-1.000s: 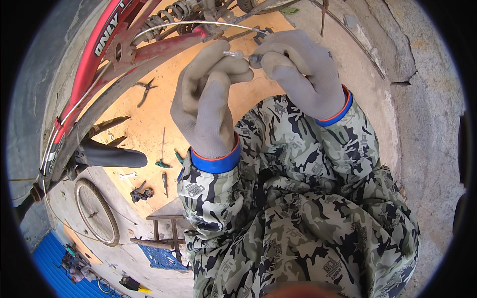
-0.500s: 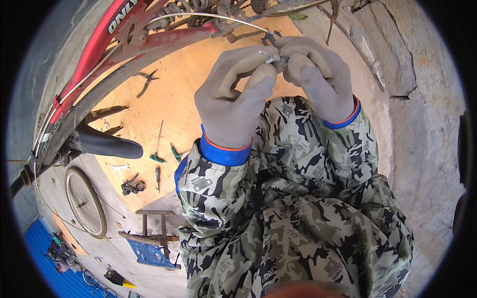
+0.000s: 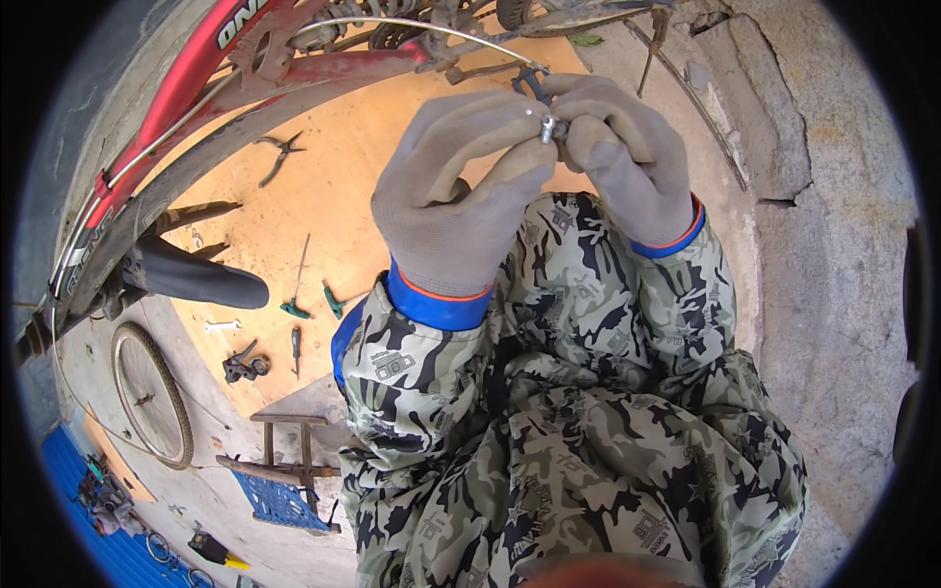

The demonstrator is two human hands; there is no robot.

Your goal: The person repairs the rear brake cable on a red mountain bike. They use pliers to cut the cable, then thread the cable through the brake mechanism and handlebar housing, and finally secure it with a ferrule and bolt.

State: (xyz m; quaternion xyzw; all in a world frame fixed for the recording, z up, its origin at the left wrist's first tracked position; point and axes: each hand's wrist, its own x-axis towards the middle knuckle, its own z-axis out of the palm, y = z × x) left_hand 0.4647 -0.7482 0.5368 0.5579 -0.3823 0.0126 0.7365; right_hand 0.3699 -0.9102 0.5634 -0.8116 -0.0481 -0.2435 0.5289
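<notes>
My left hand (image 3: 446, 191), in a grey work glove, pinches a small silver bolt (image 3: 548, 129) between thumb and forefinger. Gloved alike, my right hand (image 3: 627, 147) is closed against it, fingertips around a small dark metal part (image 3: 561, 130) at the bolt's end. Just beyond the fingertips, a dark forked bracket (image 3: 532, 85) shows in part, its lower end hidden by the gloves. A pale cable housing (image 3: 431, 29) arcs from the red bicycle frame (image 3: 181, 108) to that bracket.
On the wooden board (image 3: 343, 186) lie pliers (image 3: 280, 159), green-handled tools (image 3: 296, 309), a screwdriver (image 3: 296, 350), a wrench (image 3: 222, 325) and a black derailleur (image 3: 245, 365). A wheel (image 3: 152, 395) and a low stool (image 3: 284, 470) with blue webbing stand left. Cracked concrete (image 3: 833, 294) is at right.
The bolt in my left fingers has turned from lying slanted to nearly upright. Both hands stay together at the bracket. The view has shifted slightly, moving the board and tools a little left.
</notes>
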